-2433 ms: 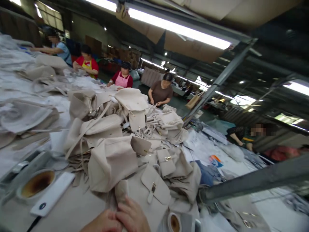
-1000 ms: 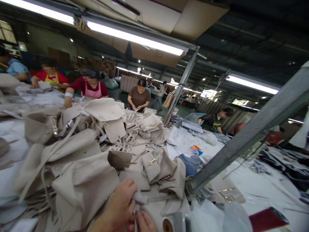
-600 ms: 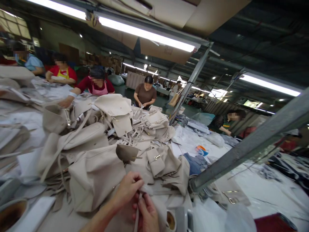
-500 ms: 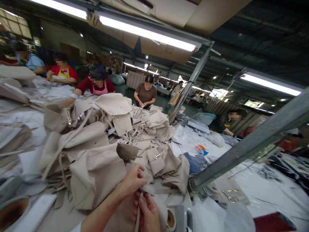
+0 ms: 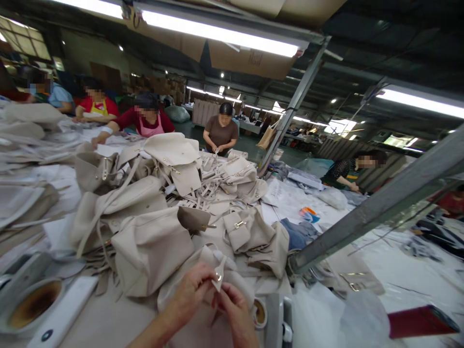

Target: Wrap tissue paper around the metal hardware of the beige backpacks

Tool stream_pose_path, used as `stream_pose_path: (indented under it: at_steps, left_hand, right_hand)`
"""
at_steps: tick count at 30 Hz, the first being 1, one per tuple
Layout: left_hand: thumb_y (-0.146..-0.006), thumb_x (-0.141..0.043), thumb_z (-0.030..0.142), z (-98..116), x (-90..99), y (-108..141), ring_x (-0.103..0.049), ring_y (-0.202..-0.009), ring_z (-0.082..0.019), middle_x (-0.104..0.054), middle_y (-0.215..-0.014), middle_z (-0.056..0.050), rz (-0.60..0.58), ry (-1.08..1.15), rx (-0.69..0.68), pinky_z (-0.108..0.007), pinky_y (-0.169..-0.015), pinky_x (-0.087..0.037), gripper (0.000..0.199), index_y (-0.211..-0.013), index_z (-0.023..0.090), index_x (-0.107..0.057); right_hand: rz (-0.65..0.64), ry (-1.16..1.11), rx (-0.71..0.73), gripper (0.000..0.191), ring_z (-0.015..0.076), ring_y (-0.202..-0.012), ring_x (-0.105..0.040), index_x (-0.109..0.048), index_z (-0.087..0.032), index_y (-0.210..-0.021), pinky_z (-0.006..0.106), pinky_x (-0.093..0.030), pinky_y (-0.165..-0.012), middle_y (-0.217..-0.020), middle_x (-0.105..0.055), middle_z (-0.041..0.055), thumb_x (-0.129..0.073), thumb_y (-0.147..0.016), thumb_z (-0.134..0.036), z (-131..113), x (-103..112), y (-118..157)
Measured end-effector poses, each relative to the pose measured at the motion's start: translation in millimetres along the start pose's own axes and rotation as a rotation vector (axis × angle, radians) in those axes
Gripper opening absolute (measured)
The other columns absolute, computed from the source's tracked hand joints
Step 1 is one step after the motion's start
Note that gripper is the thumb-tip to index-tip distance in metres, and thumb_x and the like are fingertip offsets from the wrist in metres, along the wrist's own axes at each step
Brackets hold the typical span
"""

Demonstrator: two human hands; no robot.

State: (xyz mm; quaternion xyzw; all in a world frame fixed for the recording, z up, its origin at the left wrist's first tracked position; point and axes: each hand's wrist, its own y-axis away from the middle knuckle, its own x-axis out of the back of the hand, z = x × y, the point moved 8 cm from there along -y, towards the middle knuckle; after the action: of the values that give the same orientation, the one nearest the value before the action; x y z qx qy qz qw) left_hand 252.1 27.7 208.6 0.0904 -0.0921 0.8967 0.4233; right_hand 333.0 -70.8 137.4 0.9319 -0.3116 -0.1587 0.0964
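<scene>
Strap [image 5: 219, 267] has risen between left hand [image 5: 191, 289] and right hand [image 5: 235, 305] (lower end unclear).

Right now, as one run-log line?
left hand: pinching buckled strap | right hand: touching its lower end | nearby: beige bag, white device, metal post

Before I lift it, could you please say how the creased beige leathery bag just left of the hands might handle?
The creased beige leathery bag would probably flop, given its crumpled sides; the bunched beige straps beside it might snag.
</scene>
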Motion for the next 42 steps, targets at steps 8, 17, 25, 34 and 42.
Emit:
stream_pose_path:
  at_steps: [8,17,25,34,42]
  left_hand:
    - [-0.067,-0.06,0.036,-39.2,-11.2,2.8,-0.057,-0.062,-0.015,-0.064,-0.065,-0.002,0.05,0.408,0.377,-0.027,-0.06,-0.047,0.023,-0.071,0.014,-0.067]
    - [-0.056,-0.071,0.036,-56.2,-11.6,0.8,-0.048,-0.053,-0.008,-0.058,-0.06,0.003,-0.13,0.427,0.599,-0.023,-0.053,-0.038,0.028,-0.069,0.015,-0.058]
    - [-0.051,-0.064,0.021,-61.4,-17.6,-3.9,-0.041,-0.051,-0.01,-0.046,-0.049,0.009,-0.164,0.181,0.531,-0.023,-0.048,-0.026,0.015,-0.056,0.019,-0.05]
    - [-0.056,-0.061,0.029,-53.1,-36.1,-2.7,-0.051,-0.056,-0.012,-0.05,-0.059,0.007,-0.265,0.291,0.506,-0.025,-0.055,-0.038,0.022,-0.067,0.021,-0.044]
    - [-0.064,-0.056,0.028,-49.9,-27.0,2.4,-0.045,-0.062,-0.016,-0.045,-0.06,0.004,-0.101,-0.09,0.305,-0.03,-0.061,-0.035,0.014,-0.061,0.022,-0.043]
  right_hand:
    - [0.106,0.031,-0.068,0.023,0.0065,-0.045,-0.037,-0.065,-0.015,-0.073,0.018,-0.025,-0.042,-0.051,-0.054,-0.0057,-0.076,-0.063,-0.033,4.9,-2.3,4.9]
    - [0.114,0.004,-0.111,0.02,0.0093,-0.046,-0.047,-0.059,-0.016,-0.068,0.018,-0.033,-0.041,-0.053,-0.057,-0.0043,-0.071,-0.062,-0.031,10.8,-1.7,6.7]
    - [0.113,-0.012,-0.062,0.028,0.0094,-0.05,-0.046,-0.067,-0.014,-0.072,0.019,-0.03,-0.044,-0.055,-0.058,-0.0033,-0.079,-0.059,-0.036,5.6,-4.2,5.1]
    - [0.07,-0.54,-0.269,0.029,0.0047,-0.047,-0.043,-0.069,-0.014,-0.078,0.016,-0.03,-0.044,-0.059,-0.059,-0.0049,-0.081,-0.053,-0.022,27.6,-14.1,10.7]
    - [0.143,-0.572,-0.286,0.034,0.0055,-0.042,-0.043,-0.067,-0.016,-0.071,0.016,-0.03,-0.039,-0.052,-0.056,-0.005,-0.087,-0.047,-0.029,52.0,-7.2,5.2]
